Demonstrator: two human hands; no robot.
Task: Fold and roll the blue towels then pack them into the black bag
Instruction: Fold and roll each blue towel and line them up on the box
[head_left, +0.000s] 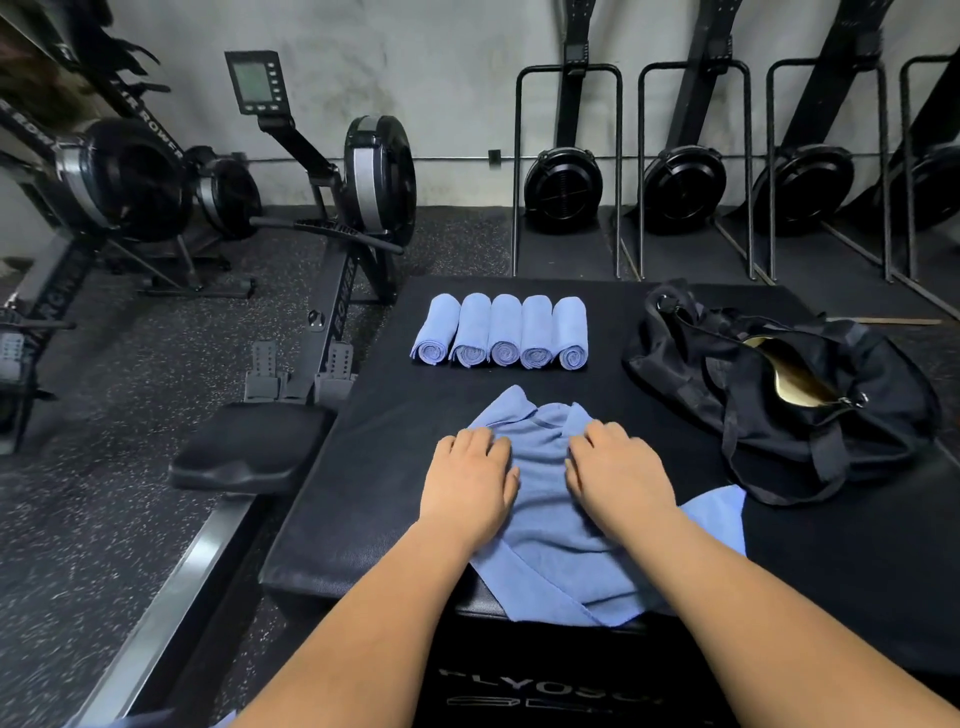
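Blue towel (545, 499), the loose one, lies crumpled at six o'clock on the black padded box (374, 467), its near edge spilling over the box's front lip and one corner flung out toward four o'clock. It's pale blue, matte, thin, with a stitched hem and soft creases bunched at the far end. That reads as light and floppy stuff: it will sag and slide on the vinyl, so I'd take it by the hemmed corners and pull it taut before any fold. Left hand (470, 483) and right hand (618, 478) sit side by side on it, slightly apart, palms down, knuckles humped at the bunched far edge; the fingertips tuck out of sight, so I can't tell whether they pinch cloth or just press. At twelve o'clock, five rolled towels (501, 332) line up touching, spiral ends facing us. Over at two o'clock slumps the black bag (779, 395), mouth gaping, gold lining showing. Rowing machine (332, 208) stands at ten.
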